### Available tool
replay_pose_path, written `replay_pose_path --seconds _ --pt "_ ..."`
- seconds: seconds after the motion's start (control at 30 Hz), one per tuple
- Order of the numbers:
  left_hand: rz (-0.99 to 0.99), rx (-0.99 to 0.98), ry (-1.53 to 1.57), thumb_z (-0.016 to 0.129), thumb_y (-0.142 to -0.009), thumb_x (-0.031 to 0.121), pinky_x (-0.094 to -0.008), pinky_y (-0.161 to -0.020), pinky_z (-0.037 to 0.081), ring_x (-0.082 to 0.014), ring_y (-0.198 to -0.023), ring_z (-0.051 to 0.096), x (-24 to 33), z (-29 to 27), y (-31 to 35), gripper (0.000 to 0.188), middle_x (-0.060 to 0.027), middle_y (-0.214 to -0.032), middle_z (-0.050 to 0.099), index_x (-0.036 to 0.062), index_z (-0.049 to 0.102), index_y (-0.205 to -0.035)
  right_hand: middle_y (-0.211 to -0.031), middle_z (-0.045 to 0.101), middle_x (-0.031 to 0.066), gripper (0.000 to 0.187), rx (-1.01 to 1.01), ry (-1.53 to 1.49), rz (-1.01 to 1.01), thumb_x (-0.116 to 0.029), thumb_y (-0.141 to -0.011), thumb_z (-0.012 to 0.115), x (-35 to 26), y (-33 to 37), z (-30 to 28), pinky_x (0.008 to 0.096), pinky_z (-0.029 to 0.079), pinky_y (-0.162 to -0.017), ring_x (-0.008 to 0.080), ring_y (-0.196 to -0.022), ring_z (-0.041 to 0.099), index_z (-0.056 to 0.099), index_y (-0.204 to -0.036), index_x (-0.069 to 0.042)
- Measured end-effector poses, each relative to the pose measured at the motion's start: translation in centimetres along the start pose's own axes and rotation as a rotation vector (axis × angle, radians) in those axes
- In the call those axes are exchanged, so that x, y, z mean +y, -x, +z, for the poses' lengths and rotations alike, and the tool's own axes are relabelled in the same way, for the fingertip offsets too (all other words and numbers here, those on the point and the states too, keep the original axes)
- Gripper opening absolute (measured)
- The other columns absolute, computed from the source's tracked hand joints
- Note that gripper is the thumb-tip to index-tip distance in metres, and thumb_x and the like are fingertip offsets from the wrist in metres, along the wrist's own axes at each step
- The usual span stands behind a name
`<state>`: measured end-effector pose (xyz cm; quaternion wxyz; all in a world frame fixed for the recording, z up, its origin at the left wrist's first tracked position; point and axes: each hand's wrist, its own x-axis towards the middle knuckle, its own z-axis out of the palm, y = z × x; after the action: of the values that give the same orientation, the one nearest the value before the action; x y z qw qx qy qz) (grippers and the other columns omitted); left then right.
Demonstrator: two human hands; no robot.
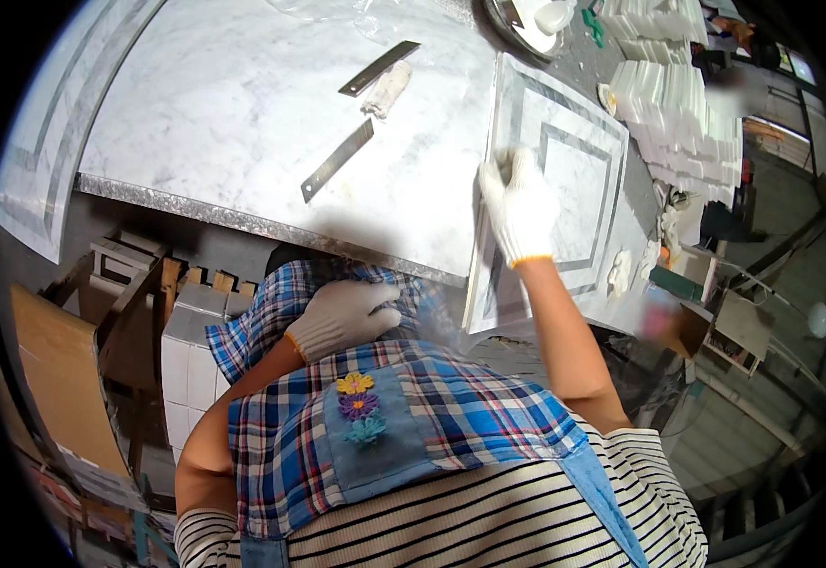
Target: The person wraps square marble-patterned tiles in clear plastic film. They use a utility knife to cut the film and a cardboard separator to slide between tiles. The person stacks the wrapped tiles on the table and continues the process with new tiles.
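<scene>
My left hand, in a white knit glove, lies over the lap part of my blue plaid apron, its fingers slightly bent and apart. My right hand, gloved the same way, is at the left edge of a marble panel with grey border stripes. Its fingers are curled together over that edge; whatever they may hold is hidden. Left of the panel, two flat metal blades lie on a white marble slab. Beside the farther one is a crumpled white rag.
Another striped marble panel stands at the far left. Several stacked white pieces rise at the right, near a round pan at the back. White boxes and a brown board stand below the slab's front edge.
</scene>
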<state>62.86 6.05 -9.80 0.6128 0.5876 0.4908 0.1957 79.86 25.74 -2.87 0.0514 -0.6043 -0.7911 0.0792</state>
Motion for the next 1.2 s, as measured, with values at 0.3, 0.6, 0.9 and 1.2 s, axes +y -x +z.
replay_pose_path --seconds 0.3,0.6,0.9,1.2 --pt "0.029 0.134 0.069 0.057 -0.092 0.032 -0.0422 -0.073 0.054 -0.0345 -0.079 0.068 2.3 3.3 0.5 0.035 -0.0185 -0.085 0.069 0.0049 0.068 -0.111 -0.082 0.068 0.0132 0.022 -0.222 -0.04 -0.009 -0.026 -0.087 0.068 2.2 12.9 -2.9 0.0422 0.053 -0.066 0.0313 -0.076 0.068 0.064 -0.1 -0.009" --pt "-0.039 0.305 0.134 0.061 -0.095 0.03 -0.0406 -0.08 0.053 -0.0357 -0.089 0.069 5.5 6.3 -0.5 0.035 -0.0221 -0.093 0.07 -0.0006 0.07 -0.108 -0.084 0.067 0.0109 0.019 -0.349 -0.159 -0.134 -0.019 -0.08 0.072 7.0 19.7 -3.0 0.0422 0.053 -0.063 0.0315 -0.073 0.066 0.065 -0.097 -0.013" --pt "-0.335 0.151 0.458 0.062 -0.098 0.045 -0.0267 -0.067 0.048 -0.0111 -0.073 0.058 6.0 9.6 -3.9 0.05 -0.0043 -0.086 0.066 -0.0032 0.07 -0.108 -0.1 0.068 0.0149 0.029 0.122 -0.163 0.171 -0.03 -0.092 0.064 20.8 17.6 -6.3 0.0425 0.052 -0.081 0.0332 -0.092 0.067 0.065 -0.112 -0.01" --pt "-0.228 0.283 0.172 0.077 -0.085 0.025 -0.029 -0.071 0.052 -0.0141 -0.076 0.065 9.5 11.5 -5.1 0.035 -0.0089 -0.088 0.073 -0.0021 0.069 -0.106 -0.129 0.059 0.0233 0.057 0.021 0.071 0.488 -0.05 -0.09 0.057 34.1 13.0 -4.7 0.0502 0.047 -0.099 0.041 -0.118 0.057 0.059 -0.131 -0.012"
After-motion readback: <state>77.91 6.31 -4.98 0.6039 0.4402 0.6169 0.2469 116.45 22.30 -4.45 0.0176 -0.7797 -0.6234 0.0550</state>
